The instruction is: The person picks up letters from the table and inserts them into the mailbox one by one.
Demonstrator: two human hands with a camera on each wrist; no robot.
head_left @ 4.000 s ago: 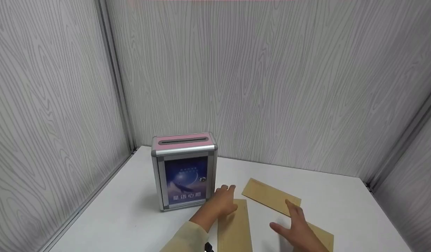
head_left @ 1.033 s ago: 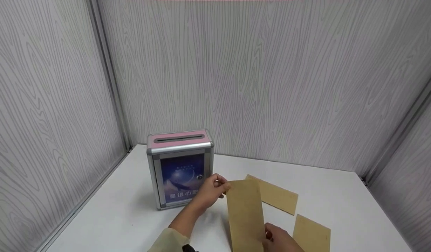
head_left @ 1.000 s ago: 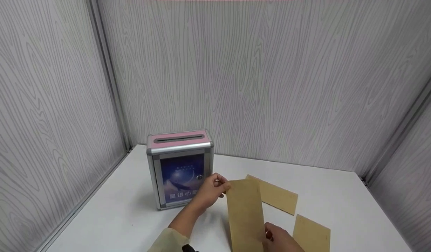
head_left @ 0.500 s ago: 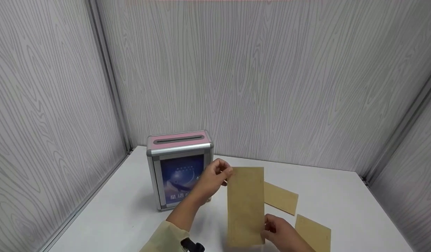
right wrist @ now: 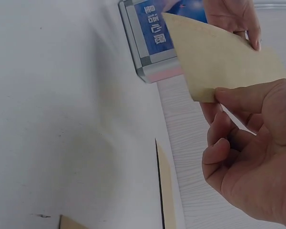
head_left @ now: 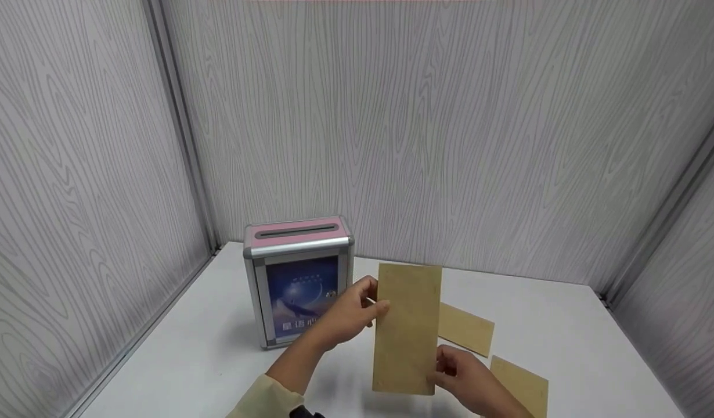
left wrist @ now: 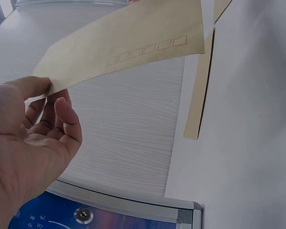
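I hold a brown envelope (head_left: 407, 328) (left wrist: 128, 45) (right wrist: 219, 59) upright above the white table (head_left: 217, 354), just right of the box. My left hand (head_left: 351, 313) (left wrist: 35, 129) pinches its left edge near the top. My right hand (head_left: 464, 380) (right wrist: 250, 143) pinches its lower right corner. The metal-framed box (head_left: 299, 278) (right wrist: 155, 36) has a pink top with a slot (head_left: 297, 233) and a blue front panel, and stands at the table's back left.
Two more brown envelopes lie flat on the table: one (head_left: 466, 328) behind the held one, another (head_left: 522, 386) at the front right. Grey wood-grain walls (head_left: 450, 133) close in the table on the left, back and right.
The envelope has been lifted off the table and tipped from flat to upright; both hands rose with it, the left sliding down its left edge.
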